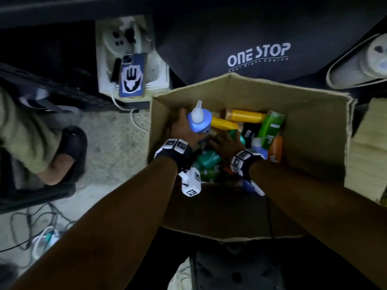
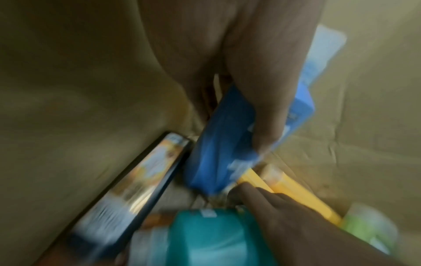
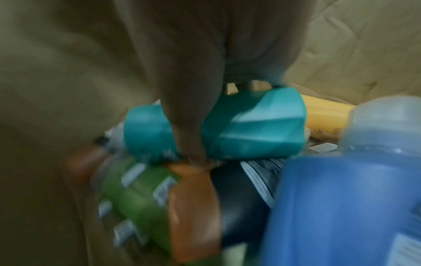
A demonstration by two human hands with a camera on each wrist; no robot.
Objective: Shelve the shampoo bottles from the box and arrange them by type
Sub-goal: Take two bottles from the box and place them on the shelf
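An open cardboard box point(image 1: 310, 130) on the floor holds several shampoo bottles: yellow point(image 1: 244, 115), green point(image 1: 270, 127), orange point(image 1: 275, 149), teal and blue. My left hand point(image 1: 184, 130) grips a blue bottle with a clear pump top point(image 1: 199, 122), lifted upright near the box's left wall; the same blue bottle point(image 2: 218, 144) shows blurred in the left wrist view. My right hand point(image 1: 225, 143) reaches into the pile and curls its fingers round a teal bottle point(image 3: 250, 124). Beside it lie another blue bottle point(image 3: 341, 198) and a green-and-orange bottle point(image 3: 159, 198).
A phone point(image 1: 131, 75) lies on a white box left of the carton, with a cable trailing over the floor. Another person's sandalled foot point(image 1: 67, 155) is at the left. A dark cover printed ONE STOP point(image 1: 258, 55) hangs behind the box. Cables lie at bottom left.
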